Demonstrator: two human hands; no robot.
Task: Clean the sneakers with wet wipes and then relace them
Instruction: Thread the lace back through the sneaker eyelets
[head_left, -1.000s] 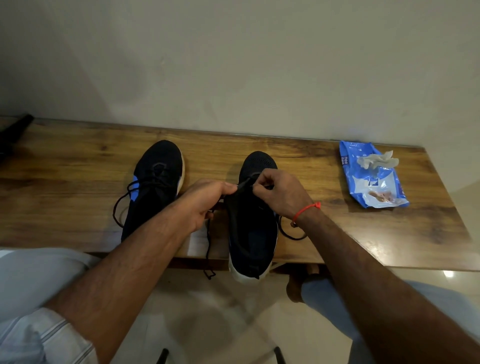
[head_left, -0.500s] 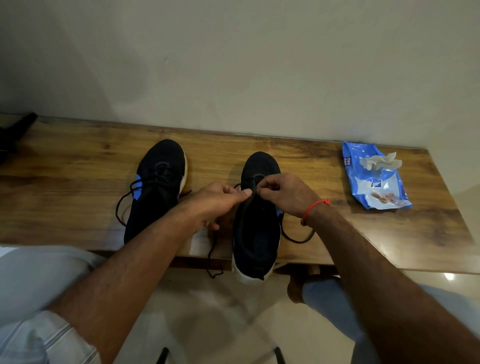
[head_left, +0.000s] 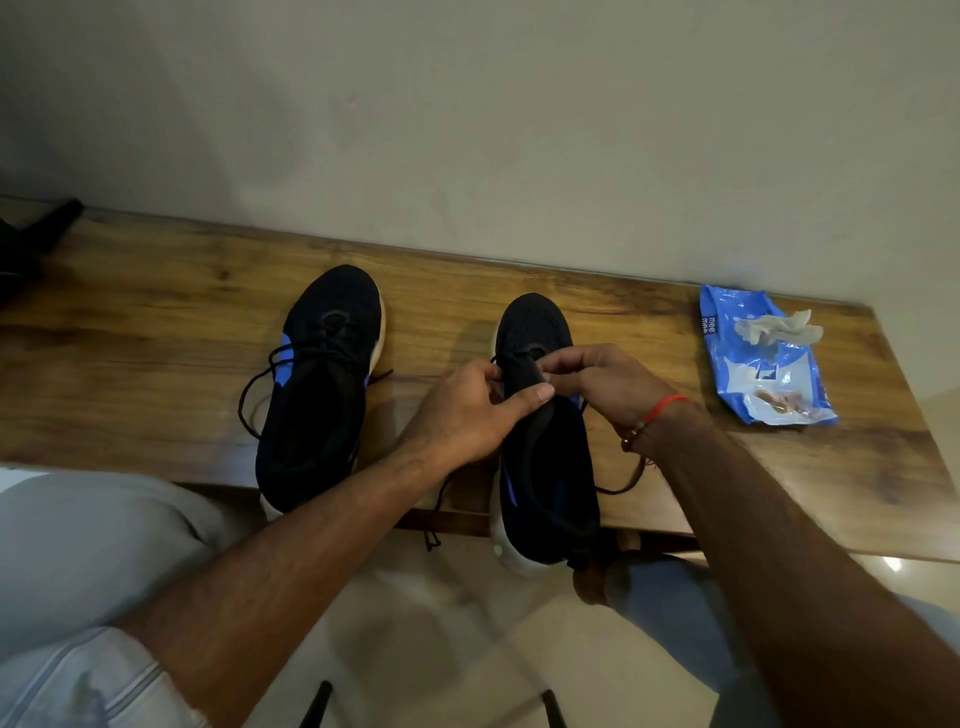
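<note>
On the wooden desk (head_left: 156, 364), two black sneakers sit at its front edge, the right sneaker (head_left: 545, 467) under both hands, left hand (head_left: 462, 415) and right hand (head_left: 602, 379) fingers pinching its lace (head_left: 618, 486), wipes pack (head_left: 763, 358) near the right end.

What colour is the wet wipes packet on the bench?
Blue with white patches; the wet wipes packet shows in the head view.

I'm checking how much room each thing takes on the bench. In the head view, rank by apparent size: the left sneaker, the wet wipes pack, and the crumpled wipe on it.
1. left sneaker, clearly the largest
2. wet wipes pack
3. crumpled wipe, the smallest

The pack lies slightly farther away, but the order is plain.
</note>
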